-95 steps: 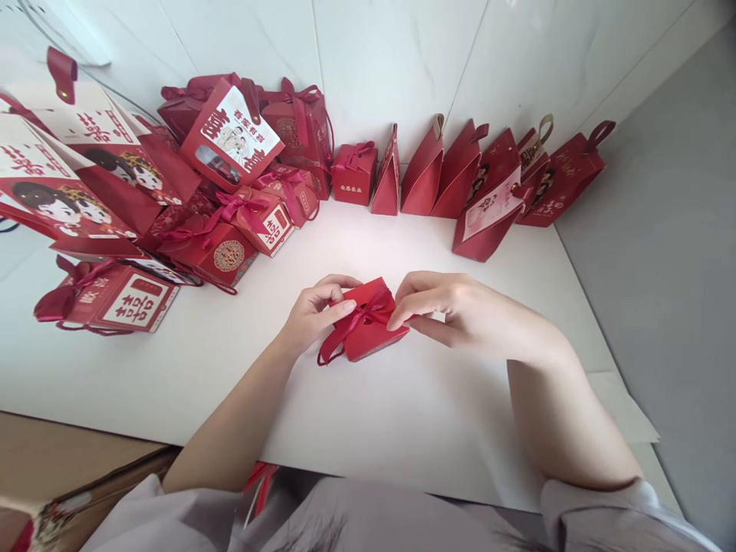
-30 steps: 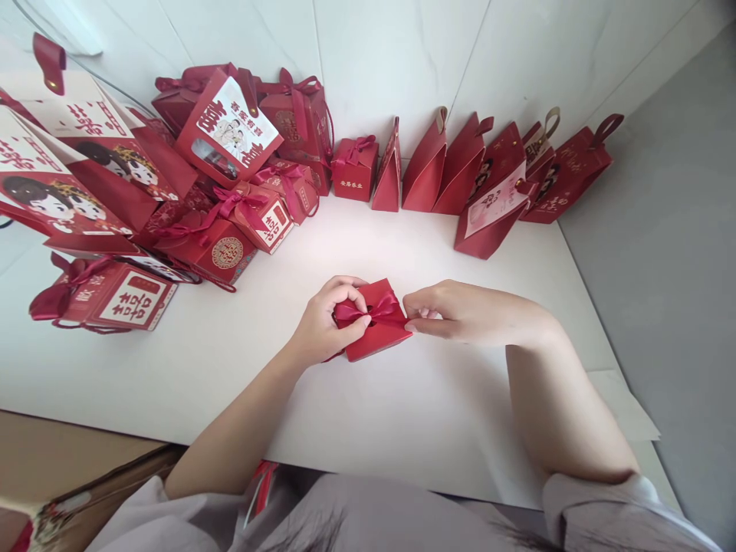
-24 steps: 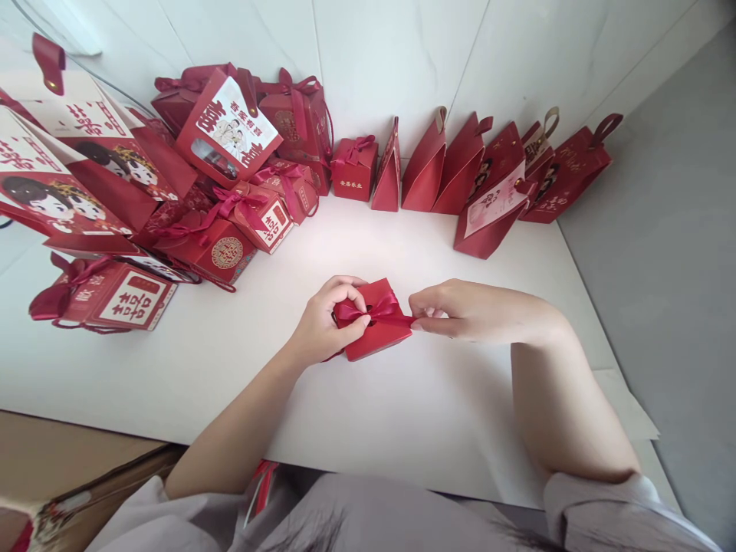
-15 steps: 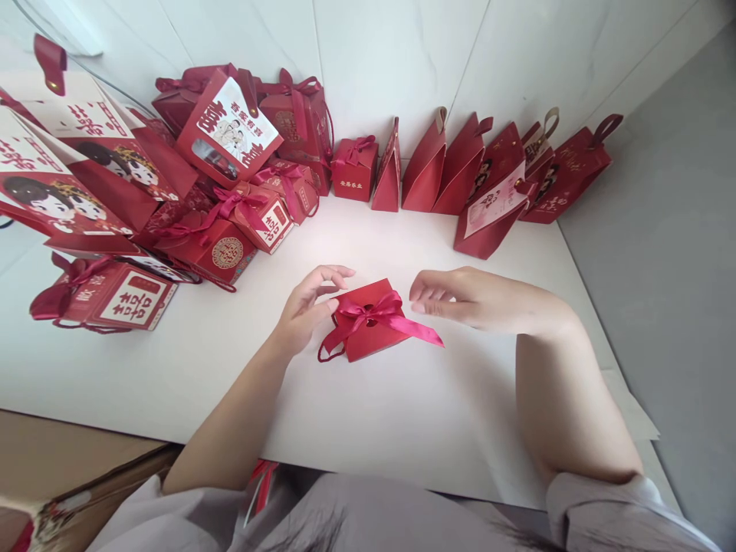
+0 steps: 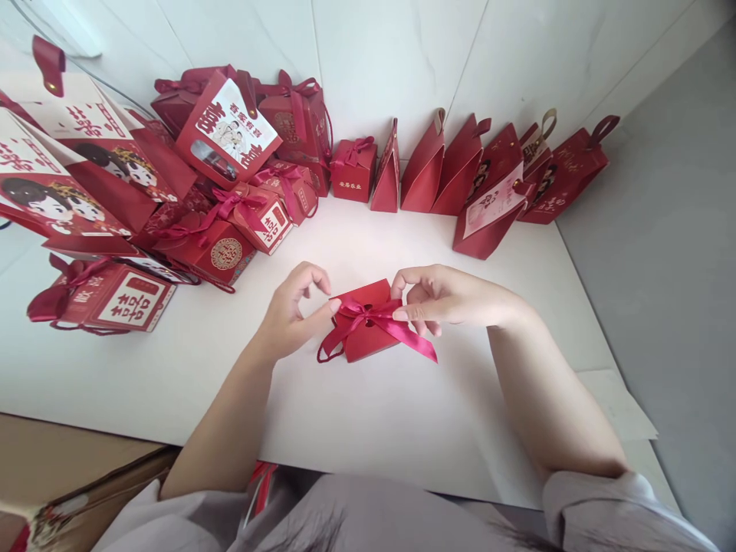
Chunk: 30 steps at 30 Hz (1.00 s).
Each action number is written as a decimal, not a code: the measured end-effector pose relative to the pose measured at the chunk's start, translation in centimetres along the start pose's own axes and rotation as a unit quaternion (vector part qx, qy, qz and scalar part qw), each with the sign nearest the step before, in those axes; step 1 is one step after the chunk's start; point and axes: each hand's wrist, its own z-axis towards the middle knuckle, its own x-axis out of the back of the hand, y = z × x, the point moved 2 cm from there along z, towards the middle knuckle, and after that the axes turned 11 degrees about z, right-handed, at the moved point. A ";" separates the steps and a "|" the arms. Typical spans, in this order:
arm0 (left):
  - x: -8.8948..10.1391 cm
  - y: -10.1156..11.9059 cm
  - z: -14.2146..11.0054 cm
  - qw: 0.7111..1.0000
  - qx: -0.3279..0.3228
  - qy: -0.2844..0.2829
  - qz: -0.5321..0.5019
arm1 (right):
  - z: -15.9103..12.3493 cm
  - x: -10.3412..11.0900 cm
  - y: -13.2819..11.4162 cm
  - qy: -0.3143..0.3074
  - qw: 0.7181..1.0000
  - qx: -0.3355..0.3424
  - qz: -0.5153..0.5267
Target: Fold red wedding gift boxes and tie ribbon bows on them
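A small red gift box (image 5: 368,341) lies on the white table (image 5: 356,429) in front of me, with a dark pink ribbon bow (image 5: 368,312) tied on top. One ribbon tail (image 5: 417,345) trails to the right, and a loop hangs off the box's left. My left hand (image 5: 287,318) is at the box's left; its fingers are curled but apart, and the thumb tip touches the bow. My right hand (image 5: 440,299) hovers at the box's right corner, with the thumb resting on the bow's right loop and the index finger arched above it.
A heap of red gift boxes and bags (image 5: 172,192) fills the back left. A small ribboned box (image 5: 353,170) and a row of upright red bags (image 5: 488,180) line the white wall. A grey floor (image 5: 678,230) lies to the right, and a cardboard carton (image 5: 69,491) stands low left.
Both hands pulled the bow's loops tight, then let go and drew apart, leaving the ribbon tail lying to the right. Now both hands have come back to the bow.
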 end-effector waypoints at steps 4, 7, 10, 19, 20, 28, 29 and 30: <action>1.4 -0.5 -0.1 0.985 0.083 -0.132 0.070 | 0.4 0.3 0.3 -0.019 1.000 -0.011 0.019; 1.0 -0.7 -0.3 0.946 0.147 -0.282 0.061 | 0.7 0.2 0.4 -0.020 1.000 -0.009 0.017; 0.2 -0.8 -0.3 0.921 0.146 -0.361 0.011 | 1.0 0.0 0.4 -0.019 1.000 -0.012 0.021; 0.0 -0.3 -0.2 0.907 0.087 -0.390 -0.135 | 1.1 0.0 0.4 -0.024 0.999 -0.026 0.004; 0.0 -0.3 -0.2 0.906 0.082 -0.390 -0.140 | 1.1 0.1 0.5 -0.026 0.999 -0.026 0.002; 0.4 -0.4 -0.1 0.909 0.044 -0.394 -0.131 | 1.1 0.3 0.6 -0.034 0.999 -0.025 -0.032; 0.5 -0.3 -0.1 0.908 0.044 -0.395 -0.132 | 1.0 0.3 0.6 -0.035 0.998 -0.026 -0.035; 0.5 -0.3 -0.1 0.907 0.044 -0.396 -0.135 | 1.0 0.3 0.6 -0.036 0.998 -0.026 -0.038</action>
